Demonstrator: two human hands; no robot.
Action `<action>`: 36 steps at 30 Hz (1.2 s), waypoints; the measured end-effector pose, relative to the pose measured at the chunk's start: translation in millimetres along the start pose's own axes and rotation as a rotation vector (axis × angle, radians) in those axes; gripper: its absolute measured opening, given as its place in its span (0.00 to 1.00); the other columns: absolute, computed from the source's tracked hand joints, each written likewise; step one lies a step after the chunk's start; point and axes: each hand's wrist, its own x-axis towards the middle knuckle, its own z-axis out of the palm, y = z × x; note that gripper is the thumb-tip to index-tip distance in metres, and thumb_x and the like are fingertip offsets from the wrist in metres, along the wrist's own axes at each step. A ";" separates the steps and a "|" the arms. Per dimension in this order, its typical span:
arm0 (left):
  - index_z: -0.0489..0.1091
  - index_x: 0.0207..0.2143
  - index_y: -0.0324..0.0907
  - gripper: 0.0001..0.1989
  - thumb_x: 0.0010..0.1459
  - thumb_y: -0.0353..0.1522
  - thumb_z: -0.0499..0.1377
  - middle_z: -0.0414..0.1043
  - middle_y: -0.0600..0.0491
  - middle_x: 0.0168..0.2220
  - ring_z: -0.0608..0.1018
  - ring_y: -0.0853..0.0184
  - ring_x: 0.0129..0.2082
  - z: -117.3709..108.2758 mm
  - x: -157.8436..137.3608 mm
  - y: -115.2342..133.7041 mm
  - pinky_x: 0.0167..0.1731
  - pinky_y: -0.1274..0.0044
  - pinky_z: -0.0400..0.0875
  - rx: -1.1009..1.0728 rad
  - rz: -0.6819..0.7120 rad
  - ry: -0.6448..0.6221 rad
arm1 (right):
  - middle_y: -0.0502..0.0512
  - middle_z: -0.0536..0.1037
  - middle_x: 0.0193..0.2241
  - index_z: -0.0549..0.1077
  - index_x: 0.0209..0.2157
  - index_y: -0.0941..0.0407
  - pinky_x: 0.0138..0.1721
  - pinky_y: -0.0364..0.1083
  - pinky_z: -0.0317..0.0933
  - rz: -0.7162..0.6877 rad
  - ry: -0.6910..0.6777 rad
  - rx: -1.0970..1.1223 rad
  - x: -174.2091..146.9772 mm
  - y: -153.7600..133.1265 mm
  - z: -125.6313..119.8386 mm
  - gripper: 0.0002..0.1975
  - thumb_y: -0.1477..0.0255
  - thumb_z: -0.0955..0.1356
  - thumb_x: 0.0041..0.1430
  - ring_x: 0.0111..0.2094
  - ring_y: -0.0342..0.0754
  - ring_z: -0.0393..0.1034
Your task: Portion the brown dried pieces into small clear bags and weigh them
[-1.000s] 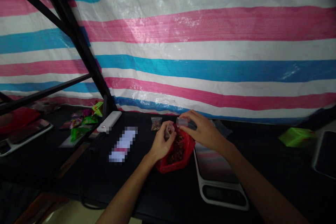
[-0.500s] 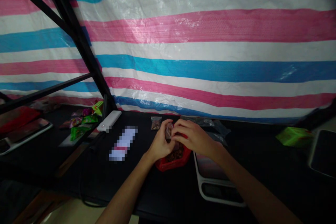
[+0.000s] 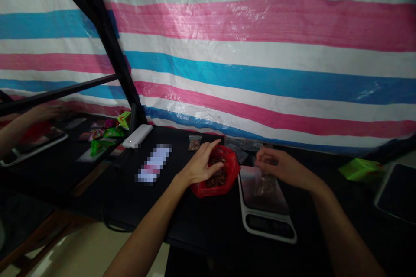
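Observation:
My left hand (image 3: pixel 198 165) is open at the left rim of a red tray (image 3: pixel 232 171), its thumb stretched over the small brown pieces (image 3: pixel 217 177) inside. What those pieces are I cannot make out. Over a white kitchen scale (image 3: pixel 247 220) to the right, my right hand (image 3: pixel 276 164) pinches the top of a small clear zip bag (image 3: pixel 264 184). The bag hangs at the scale's plate, blurred by motion; whether it touches the plate I cannot tell. A second small filled zip bag (image 3: pixel 194 143) lies behind my left hand.
Flat clear bags (image 3: pixel 242 146) lie at the back of the black table. A phone (image 3: pixel 154 164) and a white power strip (image 3: pixel 138 136) are on the left, beside a black metal post (image 3: pixel 120 69). Another person's arm (image 3: pixel 26 123) reaches in at far left. A green packet (image 3: pixel 362 169) stands right.
Both hands were together over the red tray with the bag between them. My right hand has carried the bag right, over the scale. My left hand has let go and spread its fingers.

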 end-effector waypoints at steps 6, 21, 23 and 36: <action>0.55 0.70 0.47 0.32 0.67 0.39 0.58 0.67 0.42 0.58 0.70 0.53 0.59 -0.5 0.6 1.1 0.62 0.60 0.64 0.052 0.011 0.018 | 0.52 0.80 0.36 0.78 0.40 0.53 0.38 0.47 0.66 -0.028 0.104 -0.153 -1.9 24.2 14.7 0.13 0.59 0.68 0.64 0.37 0.50 0.73; 0.68 0.59 0.44 0.19 0.73 0.38 0.46 0.74 0.46 0.46 0.76 0.60 0.47 -3.5 3.5 -12.5 0.53 0.68 0.69 0.048 -0.080 0.298 | 0.53 0.83 0.33 0.79 0.34 0.53 0.35 0.47 0.66 -0.057 0.326 -0.181 -2.3 27.2 7.5 0.16 0.59 0.65 0.67 0.35 0.52 0.76; 0.69 0.57 0.44 0.18 0.73 0.37 0.46 0.74 0.46 0.46 0.77 0.60 0.47 -2.5 3.5 -13.8 0.53 0.68 0.69 0.035 -0.089 0.322 | 0.52 0.83 0.33 0.80 0.35 0.53 0.33 0.47 0.65 -0.034 0.283 -0.202 -1.2 29.9 8.9 0.16 0.59 0.65 0.67 0.33 0.51 0.76; 0.72 0.53 0.44 0.17 0.73 0.36 0.47 0.77 0.47 0.45 0.79 0.62 0.45 -1.6 3.0 -15.9 0.51 0.70 0.71 0.040 -0.135 0.322 | 0.53 0.82 0.33 0.82 0.40 0.53 0.32 0.47 0.63 -0.020 0.154 -0.258 -3.5 34.2 10.7 0.16 0.58 0.65 0.67 0.31 0.50 0.72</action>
